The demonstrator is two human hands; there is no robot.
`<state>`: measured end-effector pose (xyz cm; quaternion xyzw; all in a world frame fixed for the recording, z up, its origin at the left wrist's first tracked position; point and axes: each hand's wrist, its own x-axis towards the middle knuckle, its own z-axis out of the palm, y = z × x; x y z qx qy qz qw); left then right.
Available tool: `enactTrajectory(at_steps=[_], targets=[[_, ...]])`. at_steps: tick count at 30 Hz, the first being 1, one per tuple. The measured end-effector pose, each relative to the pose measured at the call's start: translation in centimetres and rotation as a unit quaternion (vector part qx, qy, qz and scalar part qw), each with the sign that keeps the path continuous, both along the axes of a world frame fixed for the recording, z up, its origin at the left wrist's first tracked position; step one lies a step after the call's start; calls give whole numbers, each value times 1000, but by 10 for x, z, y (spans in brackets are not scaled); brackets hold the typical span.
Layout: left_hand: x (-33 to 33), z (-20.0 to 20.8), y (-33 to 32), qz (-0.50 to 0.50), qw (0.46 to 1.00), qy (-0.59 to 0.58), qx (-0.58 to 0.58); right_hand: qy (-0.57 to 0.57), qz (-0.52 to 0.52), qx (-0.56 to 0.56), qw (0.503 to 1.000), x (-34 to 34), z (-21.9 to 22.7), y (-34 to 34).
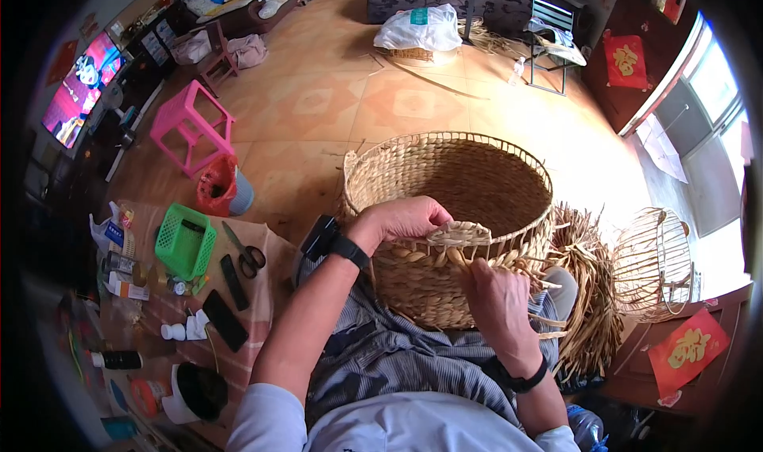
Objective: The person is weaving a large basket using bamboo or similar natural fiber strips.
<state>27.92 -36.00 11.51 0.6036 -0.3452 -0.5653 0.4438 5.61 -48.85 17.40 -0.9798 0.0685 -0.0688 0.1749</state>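
A large round woven straw basket (421,285) rests against my lap, its open mouth facing up. Part of its wire rim shows bare at the far and right sides, while the near edge carries a thick braid. On that near edge sits a small woven handle (462,234). My left hand (407,217) is closed over the rim just left of the handle, fingers curled inward; their tips are partly hidden. Below the handle, my right hand (499,302) pinches a straw strand (456,256) against the braid. Loose strand ends (548,281) stick out to its right.
A bundle of dry straw (586,293) and a wire basket frame (653,265) stand at right. On the left table (266,249) lie scissors (250,259), a black phone (225,320) and a green plastic basket (184,241). Beyond are a lined bin (238,193) and a pink stool (195,122).
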Motion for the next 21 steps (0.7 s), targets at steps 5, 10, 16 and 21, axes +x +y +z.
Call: enactTrajectory(at_steps=[5,10,16,21], targets=[[-4,4,0,47,997,-52,-9,94,-65,600,792,-19,8,-27],[-8,9,-2,43,996,-72,-31,36,-16,830,556,-16,7,-49],[-6,8,-2,47,988,-150,9,102,26,571,814,-27,-4,-55],[0,0,2,18,999,-31,-8,104,16,719,687,-23,-10,-28]])
